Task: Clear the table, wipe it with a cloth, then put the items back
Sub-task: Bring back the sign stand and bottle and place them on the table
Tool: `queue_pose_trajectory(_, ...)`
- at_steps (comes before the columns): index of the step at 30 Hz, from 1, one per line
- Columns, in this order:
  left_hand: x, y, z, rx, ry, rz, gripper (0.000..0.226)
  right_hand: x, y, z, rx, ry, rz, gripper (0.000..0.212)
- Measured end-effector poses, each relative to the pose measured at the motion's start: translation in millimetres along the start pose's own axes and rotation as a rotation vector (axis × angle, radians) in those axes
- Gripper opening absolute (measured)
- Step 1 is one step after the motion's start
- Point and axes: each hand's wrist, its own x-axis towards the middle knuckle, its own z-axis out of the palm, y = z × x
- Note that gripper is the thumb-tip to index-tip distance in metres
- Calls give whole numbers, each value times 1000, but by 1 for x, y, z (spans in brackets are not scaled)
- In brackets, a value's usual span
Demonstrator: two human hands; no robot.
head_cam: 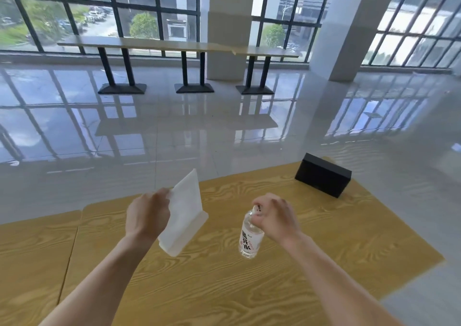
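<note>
Cloth point(185, 216), white, folded, pinched by left hand point(147, 213) at centre-left, over bench point(324, 250), likely ready for wiping; right hand point(274, 219) clamped round bottle point(250, 240) neck, probably to clear it.

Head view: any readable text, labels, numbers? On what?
"开水": vertical black characters on the water bottle's label; the character above them is blurred.
Small red print beside them: too small to read.
Black box, white folded item: no text visible.
</note>
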Motion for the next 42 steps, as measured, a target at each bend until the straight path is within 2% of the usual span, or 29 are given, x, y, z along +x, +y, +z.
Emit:
queue_pose_trajectory(6,-17,68,20,-19,-22,-16,15,1,71,-21,-15,-36,-24,35)
queue_pose_trajectory(14,-27,108,36,6,-76,-27,15,11,103,-22,-16,-39,-1,27)
queue_pose_trajectory(25,-25,111,38,-3,-110,-20,21,23,110,-11,1,-41,16,31)
queue_pose_trajectory(42,-32,103,18,-19,-152,23,16,19,106,-14,62,-49,9,48)
